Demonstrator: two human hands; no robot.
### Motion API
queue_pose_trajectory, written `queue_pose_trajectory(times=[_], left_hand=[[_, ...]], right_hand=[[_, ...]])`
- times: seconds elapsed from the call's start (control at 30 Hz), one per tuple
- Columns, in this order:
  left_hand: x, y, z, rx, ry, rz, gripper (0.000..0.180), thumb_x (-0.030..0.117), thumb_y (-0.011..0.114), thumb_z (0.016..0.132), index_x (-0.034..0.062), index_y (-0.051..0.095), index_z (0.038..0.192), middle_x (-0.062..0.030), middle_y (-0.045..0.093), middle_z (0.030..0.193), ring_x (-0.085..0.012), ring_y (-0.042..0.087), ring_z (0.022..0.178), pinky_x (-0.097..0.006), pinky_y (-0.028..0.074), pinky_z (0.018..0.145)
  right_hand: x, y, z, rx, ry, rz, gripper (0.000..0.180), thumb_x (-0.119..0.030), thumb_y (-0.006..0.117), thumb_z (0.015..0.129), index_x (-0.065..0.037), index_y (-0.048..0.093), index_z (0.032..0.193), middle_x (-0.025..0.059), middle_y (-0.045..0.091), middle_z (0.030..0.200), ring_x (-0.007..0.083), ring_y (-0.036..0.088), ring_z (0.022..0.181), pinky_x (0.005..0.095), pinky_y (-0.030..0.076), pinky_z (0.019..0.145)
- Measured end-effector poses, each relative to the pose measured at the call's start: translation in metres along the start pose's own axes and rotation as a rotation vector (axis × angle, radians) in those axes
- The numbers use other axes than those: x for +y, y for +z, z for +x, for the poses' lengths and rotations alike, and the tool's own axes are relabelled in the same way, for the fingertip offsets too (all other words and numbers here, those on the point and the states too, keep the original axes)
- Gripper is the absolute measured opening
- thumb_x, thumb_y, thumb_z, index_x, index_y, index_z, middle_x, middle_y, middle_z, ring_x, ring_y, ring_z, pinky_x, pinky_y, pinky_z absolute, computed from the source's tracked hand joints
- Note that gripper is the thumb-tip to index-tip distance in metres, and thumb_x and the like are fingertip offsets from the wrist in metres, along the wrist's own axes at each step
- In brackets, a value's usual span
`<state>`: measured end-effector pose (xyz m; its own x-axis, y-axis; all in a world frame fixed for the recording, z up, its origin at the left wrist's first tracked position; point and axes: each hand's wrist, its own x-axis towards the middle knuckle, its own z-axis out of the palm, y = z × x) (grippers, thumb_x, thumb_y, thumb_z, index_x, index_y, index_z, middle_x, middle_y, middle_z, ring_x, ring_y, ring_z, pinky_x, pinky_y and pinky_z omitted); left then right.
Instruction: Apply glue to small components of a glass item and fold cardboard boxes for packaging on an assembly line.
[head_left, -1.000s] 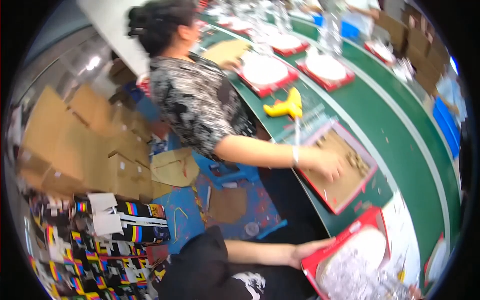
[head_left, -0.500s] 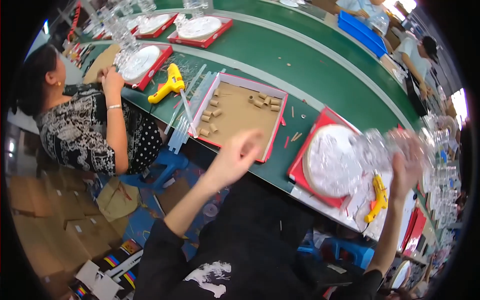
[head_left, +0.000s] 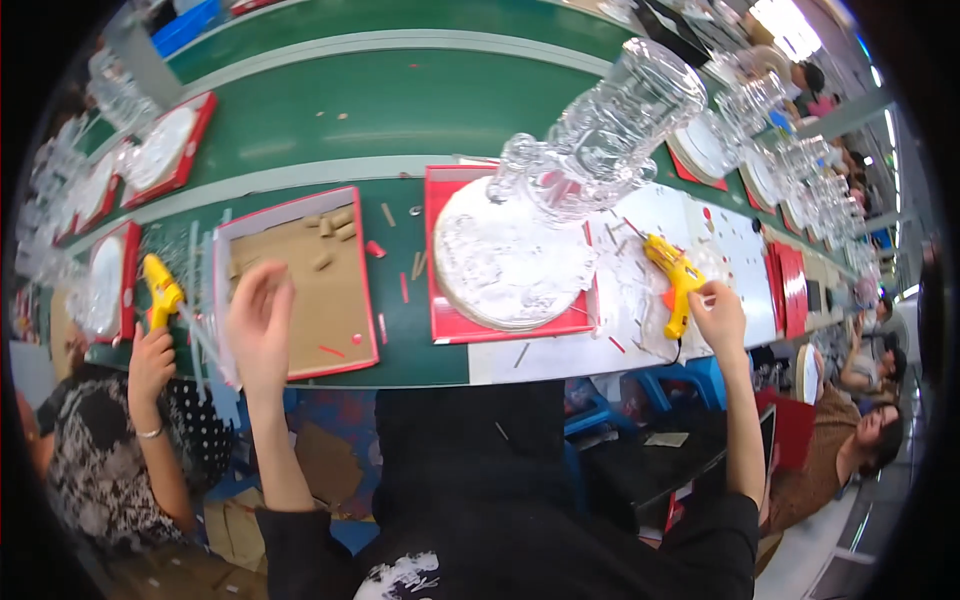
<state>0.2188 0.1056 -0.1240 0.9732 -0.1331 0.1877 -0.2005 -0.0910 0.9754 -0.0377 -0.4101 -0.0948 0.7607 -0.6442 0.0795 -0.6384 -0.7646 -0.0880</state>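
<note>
My right hand has its fingers closed at the rear of a yellow glue gun, which lies on the white sheet. Over the left side of a shallow red-edged box hovers my left hand, its fingers curled together; what they hold, if anything, cannot be made out. Several short cardboard tubes lie in that box. Between my hands a round white disc rests on a red box lid. A clear ribbed plastic piece leans over the disc's far right side.
At left, a co-worker's hand is at another yellow glue gun. Clear glue sticks lie beside the box. More discs with clear pieces line the green bench on both sides. Red lids are stacked at right.
The view has swung right. My right hand has left the clear plastic piece and come to the glue gun. My left hand has shifted toward the box's left side. The co-worker's hand has reached the other glue gun.
</note>
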Motion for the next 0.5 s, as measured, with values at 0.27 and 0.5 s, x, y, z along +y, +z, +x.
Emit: queue_pose_trajectory(times=[0.27, 0.5], left_hand=[[0.037, 0.061, -0.083, -0.135, -0.080, -0.426, 0.025, -0.012, 0.054, 0.086, -0.0053, 0.058, 0.109, -0.0159, 0.056, 0.116, -0.0188, 0.062, 0.096, -0.031, 0.054, 0.084], [0.044, 0.082, -0.086, -0.231, -0.216, -0.611, 0.026, -0.008, 0.054, 0.090, -0.0048, 0.056, 0.115, -0.0140, 0.060, 0.110, -0.0178, 0.064, 0.091, -0.031, 0.053, 0.085]], right_hand=[[0.007, 0.037, 0.007, -0.153, 0.085, 0.188, 0.051, -0.047, 0.069, 0.079, 0.003, 0.064, 0.093, 0.0130, 0.065, 0.073, 0.0222, 0.063, 0.062, 0.0337, 0.049, 0.056], [0.050, 0.038, 0.000, -0.345, 0.474, 1.192, 0.039, -0.027, 0.065, 0.088, -0.004, 0.054, 0.118, 0.0067, 0.064, 0.093, 0.0135, 0.063, 0.074, 0.0263, 0.052, 0.062]])
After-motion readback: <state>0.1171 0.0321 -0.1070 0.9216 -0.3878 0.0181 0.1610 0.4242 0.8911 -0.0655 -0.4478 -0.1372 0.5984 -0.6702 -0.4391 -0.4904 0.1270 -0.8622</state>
